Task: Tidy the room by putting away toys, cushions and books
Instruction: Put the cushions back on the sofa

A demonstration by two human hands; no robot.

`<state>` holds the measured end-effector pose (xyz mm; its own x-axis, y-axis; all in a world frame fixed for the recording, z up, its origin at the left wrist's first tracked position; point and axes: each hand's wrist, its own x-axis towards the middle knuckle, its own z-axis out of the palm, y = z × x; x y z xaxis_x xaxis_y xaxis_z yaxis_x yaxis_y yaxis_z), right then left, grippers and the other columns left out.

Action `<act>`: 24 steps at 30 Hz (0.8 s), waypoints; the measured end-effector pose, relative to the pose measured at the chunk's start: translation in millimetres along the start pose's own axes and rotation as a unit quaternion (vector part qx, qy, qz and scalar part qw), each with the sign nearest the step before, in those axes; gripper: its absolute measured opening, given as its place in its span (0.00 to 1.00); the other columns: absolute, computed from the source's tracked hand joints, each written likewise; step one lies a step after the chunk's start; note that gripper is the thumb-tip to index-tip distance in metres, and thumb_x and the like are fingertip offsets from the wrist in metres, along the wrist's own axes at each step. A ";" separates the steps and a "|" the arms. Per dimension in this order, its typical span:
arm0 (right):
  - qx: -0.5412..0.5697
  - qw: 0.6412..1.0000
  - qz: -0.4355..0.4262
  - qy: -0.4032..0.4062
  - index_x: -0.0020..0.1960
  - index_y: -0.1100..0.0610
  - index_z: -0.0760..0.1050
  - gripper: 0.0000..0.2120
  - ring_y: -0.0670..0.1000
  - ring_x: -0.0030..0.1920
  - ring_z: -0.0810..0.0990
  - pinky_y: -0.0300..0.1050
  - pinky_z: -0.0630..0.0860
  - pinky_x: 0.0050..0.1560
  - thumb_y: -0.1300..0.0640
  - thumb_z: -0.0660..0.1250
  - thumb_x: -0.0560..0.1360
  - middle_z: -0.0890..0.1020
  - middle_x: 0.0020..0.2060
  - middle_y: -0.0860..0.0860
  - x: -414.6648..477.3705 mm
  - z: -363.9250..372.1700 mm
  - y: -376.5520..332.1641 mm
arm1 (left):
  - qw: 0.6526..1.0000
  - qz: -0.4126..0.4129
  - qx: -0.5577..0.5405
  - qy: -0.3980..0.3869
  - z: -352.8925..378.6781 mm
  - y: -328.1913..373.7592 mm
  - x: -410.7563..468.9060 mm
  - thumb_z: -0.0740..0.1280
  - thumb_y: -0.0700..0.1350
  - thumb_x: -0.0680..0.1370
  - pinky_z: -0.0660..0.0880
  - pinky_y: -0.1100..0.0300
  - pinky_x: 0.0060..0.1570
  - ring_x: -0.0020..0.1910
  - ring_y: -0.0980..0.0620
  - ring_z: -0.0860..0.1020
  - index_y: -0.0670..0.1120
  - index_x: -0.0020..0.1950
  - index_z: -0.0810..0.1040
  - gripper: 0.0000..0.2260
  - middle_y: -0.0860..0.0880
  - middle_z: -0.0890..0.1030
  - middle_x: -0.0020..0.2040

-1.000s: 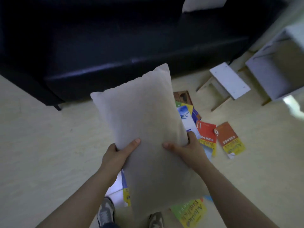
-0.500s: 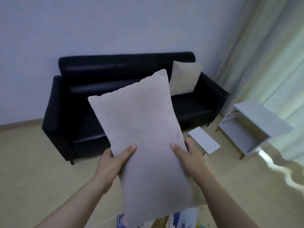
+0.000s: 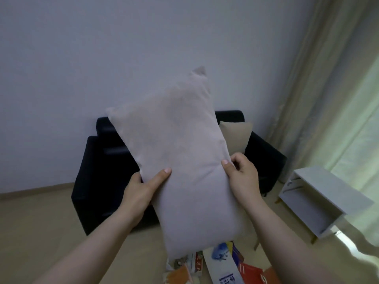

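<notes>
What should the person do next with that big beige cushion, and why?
Probably carry the beige fabric cushion forward onto the black sofa: the left hand and right hand grip its sides, and a similar cream cushion leans at the sofa's right end.

Print shows on the books point(image 3: 223, 263) on the floor — too blurred to read.

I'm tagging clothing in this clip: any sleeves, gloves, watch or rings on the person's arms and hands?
None visible. Both forearms are bare to the frame edge. The left hand and right hand show no gloves, watch or rings; the visible thumbnails are short, unpainted.
</notes>
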<state>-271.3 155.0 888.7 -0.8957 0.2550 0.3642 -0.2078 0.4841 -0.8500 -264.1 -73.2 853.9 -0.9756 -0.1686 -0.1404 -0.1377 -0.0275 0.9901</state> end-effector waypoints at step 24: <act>-0.158 0.976 -0.064 0.138 0.33 0.52 0.62 0.16 0.41 0.33 0.69 0.34 0.61 0.31 0.58 0.66 0.76 0.69 0.28 0.46 101.2 217.2 -119.9 | 0.939 0.245 0.242 -0.001 -184.5 90.5 209.3 0.74 0.55 0.70 0.73 0.57 0.59 0.58 0.51 0.73 0.43 0.68 0.67 0.32 0.47 0.69 0.64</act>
<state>-422.4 -59.1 944.8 -0.7208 0.3707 0.5857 -0.1403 0.7495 -0.6470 -449.2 -292.7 913.4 -0.9424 -0.0413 0.3320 0.2673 0.5037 0.8215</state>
